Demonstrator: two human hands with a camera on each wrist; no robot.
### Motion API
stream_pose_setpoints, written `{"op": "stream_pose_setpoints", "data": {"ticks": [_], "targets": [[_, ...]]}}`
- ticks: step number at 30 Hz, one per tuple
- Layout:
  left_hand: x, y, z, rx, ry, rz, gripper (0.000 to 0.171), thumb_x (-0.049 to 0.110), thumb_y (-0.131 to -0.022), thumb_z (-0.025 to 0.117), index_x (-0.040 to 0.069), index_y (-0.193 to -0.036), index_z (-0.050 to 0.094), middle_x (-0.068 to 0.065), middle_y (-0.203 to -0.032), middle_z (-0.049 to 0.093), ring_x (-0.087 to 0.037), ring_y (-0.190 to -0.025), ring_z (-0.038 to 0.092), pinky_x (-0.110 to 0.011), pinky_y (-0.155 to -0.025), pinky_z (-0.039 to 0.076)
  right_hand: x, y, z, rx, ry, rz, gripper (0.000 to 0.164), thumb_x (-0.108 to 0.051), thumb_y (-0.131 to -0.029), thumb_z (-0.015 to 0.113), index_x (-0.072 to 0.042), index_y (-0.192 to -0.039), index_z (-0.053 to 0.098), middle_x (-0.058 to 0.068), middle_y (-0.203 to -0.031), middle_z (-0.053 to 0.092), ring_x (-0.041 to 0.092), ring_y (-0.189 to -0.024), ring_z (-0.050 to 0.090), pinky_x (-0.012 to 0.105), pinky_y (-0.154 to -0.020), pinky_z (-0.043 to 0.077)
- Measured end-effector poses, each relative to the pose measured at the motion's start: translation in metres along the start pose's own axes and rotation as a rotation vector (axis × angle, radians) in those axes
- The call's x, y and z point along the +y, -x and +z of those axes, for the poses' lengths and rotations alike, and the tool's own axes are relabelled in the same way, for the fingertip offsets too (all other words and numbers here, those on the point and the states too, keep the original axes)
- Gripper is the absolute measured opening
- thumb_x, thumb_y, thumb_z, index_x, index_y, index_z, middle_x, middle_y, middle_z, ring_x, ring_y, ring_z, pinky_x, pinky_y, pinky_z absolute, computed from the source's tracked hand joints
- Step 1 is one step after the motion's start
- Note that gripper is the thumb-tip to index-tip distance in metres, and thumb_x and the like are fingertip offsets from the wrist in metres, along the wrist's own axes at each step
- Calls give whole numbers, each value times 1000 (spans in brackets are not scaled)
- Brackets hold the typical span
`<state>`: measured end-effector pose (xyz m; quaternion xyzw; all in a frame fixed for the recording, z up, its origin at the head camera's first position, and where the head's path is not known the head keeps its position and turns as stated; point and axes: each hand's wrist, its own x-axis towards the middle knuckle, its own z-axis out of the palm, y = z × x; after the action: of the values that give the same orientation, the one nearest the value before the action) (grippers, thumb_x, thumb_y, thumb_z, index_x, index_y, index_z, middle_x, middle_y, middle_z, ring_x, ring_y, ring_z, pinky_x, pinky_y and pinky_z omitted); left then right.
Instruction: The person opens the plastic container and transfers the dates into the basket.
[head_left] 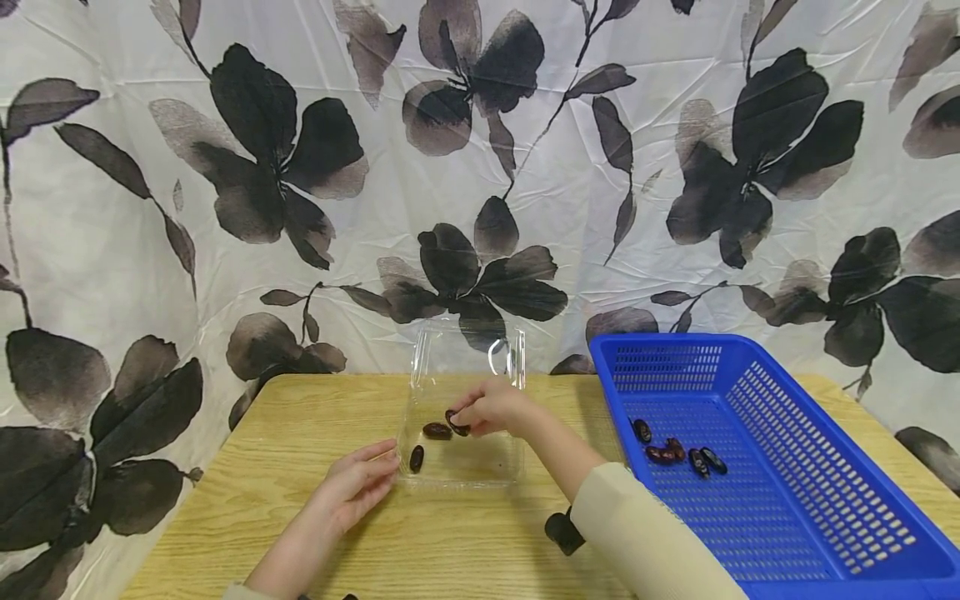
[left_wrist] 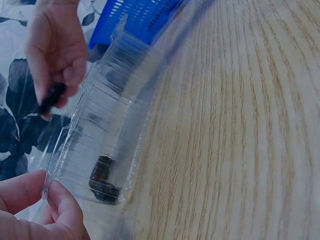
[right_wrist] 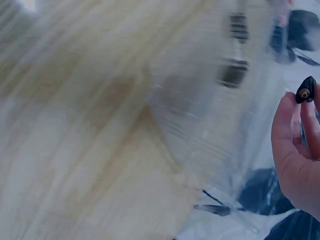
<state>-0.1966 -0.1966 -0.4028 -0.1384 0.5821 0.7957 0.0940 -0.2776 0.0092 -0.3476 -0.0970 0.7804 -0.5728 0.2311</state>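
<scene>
Over a clear plastic clamshell container (head_left: 480,467), my right hand (head_left: 491,408) pinches a dark brown date (head_left: 457,423) between thumb and fingers. The right wrist view shows that date (right_wrist: 305,91) end-on at the fingertips. Two more dates lie inside the container, one (head_left: 437,431) near the middle and one (head_left: 417,458) by the left wall. My left hand (head_left: 363,483) is at the container's left side. In the left wrist view, thumb and finger of the left hand (left_wrist: 45,210) pinch its rim. The container's lid (head_left: 468,354) stands raised at the back.
A blue perforated basket (head_left: 780,525) stands to the right on the wooden table (head_left: 300,433), with several dates (head_left: 699,462) toward its left side. A black object (head_left: 562,533) shows beside the right sleeve. Behind the table hangs a floral cloth (head_left: 480,183).
</scene>
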Motion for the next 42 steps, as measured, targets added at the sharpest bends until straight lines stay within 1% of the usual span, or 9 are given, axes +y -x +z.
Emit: {"op": "stream_pose_setpoints", "data": {"ticks": [3,6,8,12,20,23,29,36,42], "targets": [[0,0,0,-1,-1,-2,55,-6,-89,55,-11,-138,32,-4,-99,54,-10,-82,53,-20,-73,47,-10,4,-8,-3,-79,11,20,4,-83,64,9,-102,63,2,-74,60,11,-59,53,27,-65,54],[0,0,0,1,2,-1,55,-6,-89,56,-11,-138,32,-5,-99,54,-10,-81,53,-20,-72,47,-21,9,-18,-7,-125,17,24,4,-84,62,10,-107,61,3,-78,62,11,-62,56,28,-67,53],[0,0,0,-5,3,-1,56,-6,-89,55,-11,-139,30,-5,-99,54,-9,-82,53,-19,-73,47,-28,13,-26,-11,-119,11,26,3,-85,61,10,-111,60,4,-81,63,12,-64,59,30,-69,54],[0,0,1,4,5,-1,56,-7,-88,56,-11,-138,32,-6,-100,54,-10,-82,53,-20,-73,47,-40,23,-43,-15,-83,-10,30,2,-87,60,10,-115,58,4,-83,64,12,-66,60,29,-70,53],[2,2,1,12,12,-6,57,-6,-87,58,-11,-138,32,-6,-99,54,-10,-82,54,-20,-72,47,-46,40,-80,-33,-63,-52,35,3,-88,55,13,-121,52,-1,-78,62,8,-68,59,24,-67,52],[3,2,1,10,12,-10,58,-6,-87,58,-11,-138,31,-6,-98,54,-10,-82,54,-19,-72,47,-44,48,-96,-11,-59,-59,37,3,-88,56,14,-123,50,-1,-80,63,9,-70,60,24,-67,52],[3,3,2,8,2,-13,57,-5,-88,57,-11,-138,31,-7,-103,52,-11,-82,53,-19,-72,47,-31,59,-125,38,-63,-47,37,2,-87,58,16,-121,49,1,-81,64,11,-72,62,25,-68,53],[3,2,1,7,5,-8,57,-6,-88,56,-11,-139,30,-9,-107,51,-11,-84,53,-19,-72,46,-12,72,-147,50,-60,-23,37,1,-87,58,15,-121,50,-1,-80,63,10,-72,61,25,-68,53],[2,2,0,5,9,-5,57,-6,-88,56,-11,-139,30,-8,-105,51,-11,-85,53,-19,-74,47,6,82,-162,55,-50,-11,30,-1,-87,59,10,-115,56,0,-83,64,12,-76,62,28,-72,53]]}}
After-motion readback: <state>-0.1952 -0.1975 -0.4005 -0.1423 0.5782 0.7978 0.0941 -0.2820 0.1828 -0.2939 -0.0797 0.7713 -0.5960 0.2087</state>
